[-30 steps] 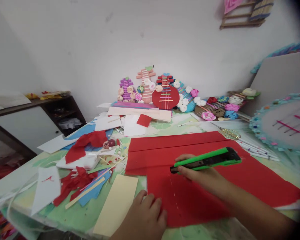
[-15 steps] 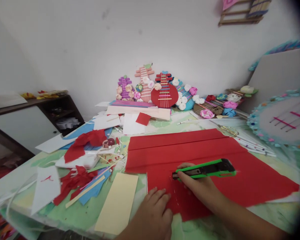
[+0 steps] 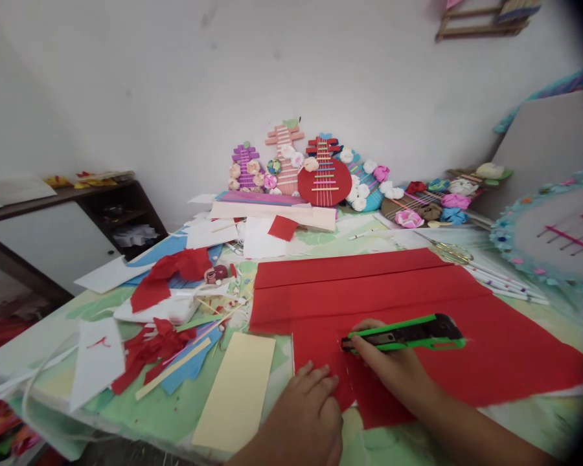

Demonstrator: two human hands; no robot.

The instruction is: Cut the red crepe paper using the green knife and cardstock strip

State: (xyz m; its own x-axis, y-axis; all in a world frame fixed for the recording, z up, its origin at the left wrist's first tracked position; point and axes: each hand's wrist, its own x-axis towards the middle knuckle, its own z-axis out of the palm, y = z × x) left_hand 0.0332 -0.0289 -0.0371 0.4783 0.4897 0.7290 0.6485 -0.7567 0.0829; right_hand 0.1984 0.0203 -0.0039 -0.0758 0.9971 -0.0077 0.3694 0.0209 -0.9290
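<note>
A large red sheet (image 3: 418,304) lies flat across the lower right of the frame on the worktop (image 3: 140,414), and both hands rest on its near left corner. The right hand (image 3: 393,369) is closed around a green utility knife (image 3: 405,332), which lies almost level above the sheet with its blade end pointing left, just touching the red surface. The left hand (image 3: 304,414), at the bottom centre, lies palm down with fingers spread flat on the sheet's near edge, just left of the knife tip and holding nothing. A cream strip of card (image 3: 238,391) lies just beside the left hand, to its left. Red paper scraps (image 3: 148,346) are scattered further left.
</note>
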